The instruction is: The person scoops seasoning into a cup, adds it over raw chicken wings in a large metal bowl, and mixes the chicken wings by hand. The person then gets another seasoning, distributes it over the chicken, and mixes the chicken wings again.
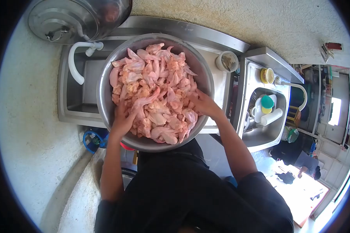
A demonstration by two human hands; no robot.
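My worry from here is spill: the wings [159,110] are heaped high in the bowl [204,73], and a hard scoop or an outward push could send 1 or more over the rim. The near side is the likeliest place, since the heap reaches close to the rim there. Wet skin looks slippery to me, so a piece could slide out of a loose grasp. The bowl's near rim also seems to reach past the counter [221,87] edge, though its underside is hidden; leaning on that side could tip it. At its left it overlaps the sink [95,73], so a shove that way might cost it support.

I have both hands in the heap. The left hand [123,120] sits inside the near-left rim with its fingers sunk among the wings; the right hand [206,104] enters from the right, fingers reaching inward, tips covered. I can't tell whether either is gripping.

The bowl is round, with no long axis, its mouth facing up. The wings point every way; 1 raised piece beside the left hand runs obliquely, its tip aimed away from the body and rightward.
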